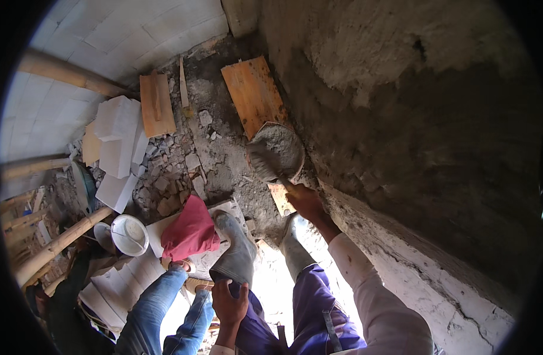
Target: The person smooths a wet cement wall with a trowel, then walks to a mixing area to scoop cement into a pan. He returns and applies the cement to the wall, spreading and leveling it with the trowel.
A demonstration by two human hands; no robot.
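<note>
My right hand is closed round the handle of a trowel. The trowel's blade, smeared by motion, lies over the wet grey mortar in a round tub. That tub stands at the foot of the wall on my right. My left hand rests on my bent left knee with its fingers apart, and nothing shows in it.
A wooden board lies beyond the tub, beside a damp plastered wall. To the left are white blocks, rubble, a white bucket, bamboo poles and red cloth. Another person's jeans show nearby.
</note>
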